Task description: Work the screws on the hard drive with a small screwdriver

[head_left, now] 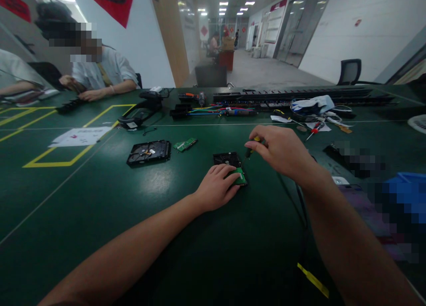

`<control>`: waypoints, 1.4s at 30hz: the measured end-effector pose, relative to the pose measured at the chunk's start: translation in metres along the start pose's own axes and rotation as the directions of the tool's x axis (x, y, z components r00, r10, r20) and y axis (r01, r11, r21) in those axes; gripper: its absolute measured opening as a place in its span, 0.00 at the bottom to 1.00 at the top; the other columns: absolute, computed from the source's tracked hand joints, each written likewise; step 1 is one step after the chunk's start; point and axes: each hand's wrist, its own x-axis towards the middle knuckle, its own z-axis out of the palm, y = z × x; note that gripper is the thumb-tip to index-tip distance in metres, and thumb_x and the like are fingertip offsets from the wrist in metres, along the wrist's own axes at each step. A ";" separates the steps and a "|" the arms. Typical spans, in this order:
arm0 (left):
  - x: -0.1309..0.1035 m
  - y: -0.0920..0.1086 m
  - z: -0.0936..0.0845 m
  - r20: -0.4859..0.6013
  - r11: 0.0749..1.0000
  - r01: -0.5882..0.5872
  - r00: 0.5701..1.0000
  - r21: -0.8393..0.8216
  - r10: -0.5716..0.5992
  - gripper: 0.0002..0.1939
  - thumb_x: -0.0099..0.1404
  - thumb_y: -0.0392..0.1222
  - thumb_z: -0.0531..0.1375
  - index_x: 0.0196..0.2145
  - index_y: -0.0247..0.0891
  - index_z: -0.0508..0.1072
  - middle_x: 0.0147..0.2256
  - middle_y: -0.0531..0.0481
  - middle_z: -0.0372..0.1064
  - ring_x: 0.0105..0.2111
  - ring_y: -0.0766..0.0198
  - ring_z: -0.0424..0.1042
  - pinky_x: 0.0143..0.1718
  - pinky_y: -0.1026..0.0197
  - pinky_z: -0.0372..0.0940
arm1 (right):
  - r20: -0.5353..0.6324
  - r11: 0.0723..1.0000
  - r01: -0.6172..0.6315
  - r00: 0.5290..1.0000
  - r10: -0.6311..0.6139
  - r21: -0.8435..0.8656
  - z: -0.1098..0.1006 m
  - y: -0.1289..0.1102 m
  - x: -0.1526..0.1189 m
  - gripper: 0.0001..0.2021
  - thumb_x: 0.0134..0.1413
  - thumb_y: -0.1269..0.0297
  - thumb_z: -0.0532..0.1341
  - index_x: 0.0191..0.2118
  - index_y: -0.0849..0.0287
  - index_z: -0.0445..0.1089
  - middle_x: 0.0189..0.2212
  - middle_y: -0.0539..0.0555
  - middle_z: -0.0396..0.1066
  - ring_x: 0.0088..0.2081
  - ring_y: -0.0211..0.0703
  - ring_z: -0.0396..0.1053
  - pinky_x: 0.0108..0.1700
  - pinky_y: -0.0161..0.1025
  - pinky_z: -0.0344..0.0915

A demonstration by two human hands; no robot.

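A black hard drive (226, 158) lies on the green tabletop in front of me, with a green circuit board (241, 177) on its near part. My left hand (216, 188) grips this drive, fingers over the board and thumb at the near edge. In my right hand (282, 153) is a screwdriver (248, 152) with a dark and yellow handle, pinched and pointing down beside the drive's right edge. Whether its tip touches a screw is too small to tell. Left of the hands lie a second hard drive (148, 153) and a loose green circuit board (185, 144).
Behind the hands are a headset (141, 110), bundled wires (213, 110), a power driver (201, 99) and long black strips (299, 95). A red-handled screwdriver (316, 129) and a blue container (408, 190) are on the right. Another person (106, 70) sits at the far left.
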 end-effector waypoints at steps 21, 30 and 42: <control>0.000 0.001 -0.002 0.002 1.000 -0.001 1.000 -0.002 0.001 0.19 0.78 0.50 0.55 0.60 0.42 0.71 0.61 0.40 0.68 0.62 0.47 0.67 0.62 0.40 0.64 | -0.021 0.983 0.106 0.994 -0.104 0.148 -0.004 -0.002 -0.002 0.13 0.66 0.71 0.59 0.47 0.56 0.82 0.47 0.58 0.82 0.49 0.51 0.77 0.55 0.47 0.69; 0.000 0.000 0.000 0.006 1.000 0.005 1.000 -0.009 -0.005 0.20 0.77 0.50 0.56 0.61 0.43 0.71 0.62 0.40 0.67 0.62 0.47 0.66 0.63 0.39 0.64 | -0.005 0.992 0.068 0.998 -0.068 0.108 -0.005 0.000 -0.001 0.09 0.65 0.69 0.61 0.44 0.56 0.78 0.44 0.57 0.81 0.43 0.50 0.76 0.49 0.45 0.68; 0.000 0.001 0.000 -0.007 1.000 0.000 1.000 -0.025 0.000 0.20 0.77 0.50 0.56 0.61 0.42 0.72 0.61 0.39 0.68 0.62 0.46 0.67 0.62 0.39 0.64 | -0.029 0.997 -0.051 0.998 0.050 -0.062 0.000 -0.003 0.000 0.14 0.67 0.51 0.64 0.36 0.57 0.76 0.33 0.56 0.78 0.35 0.47 0.72 0.38 0.43 0.61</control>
